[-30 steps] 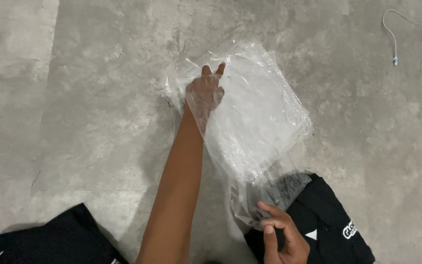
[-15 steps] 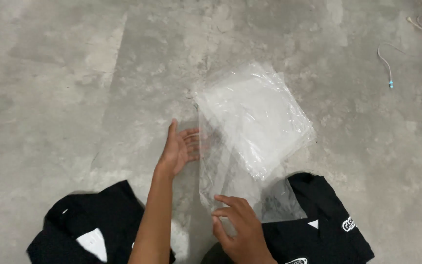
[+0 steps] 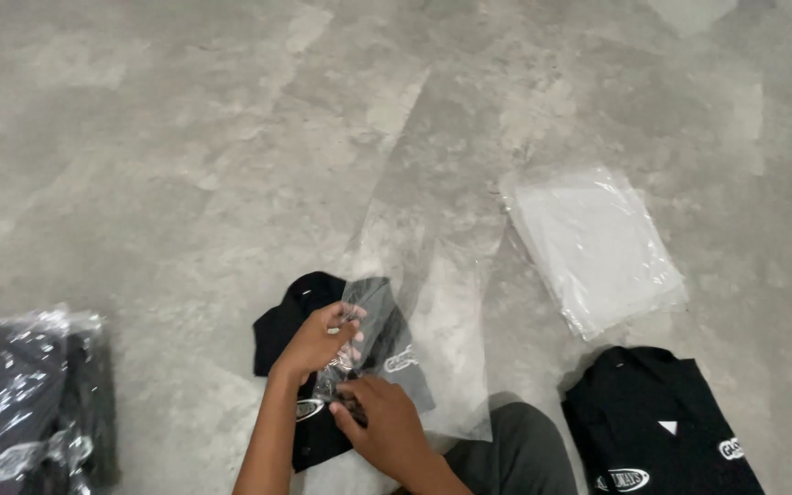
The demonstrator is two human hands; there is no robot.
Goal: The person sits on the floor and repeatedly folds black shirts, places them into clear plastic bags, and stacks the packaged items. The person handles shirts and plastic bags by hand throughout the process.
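Grey concrete floor (image 3: 185, 137); both hands (image 3: 350, 376) pinch clear bag (image 3: 433, 302) mouth, long axis apparently pointing away, over black shirt (image 3: 291, 321).

A clear plastic bag (image 3: 419, 302) lies mid-floor over a black garment. A stack of clear flat bags (image 3: 595, 246) lies to its right. Bagged black garments (image 3: 25, 403) sit at the floor's left edge.

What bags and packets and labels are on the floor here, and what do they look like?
Clear plastic bag: centre, long and see-through, held at its mouth by the left hand and right hand, over a folded black shirt.
Stack of clear bags: right of centre, flat, rectangular, whitish.
Bagged black clothes: bottom left, shiny wrapped pile.
Black shirt: bottom right, unbagged, small white tag, white oval logos.
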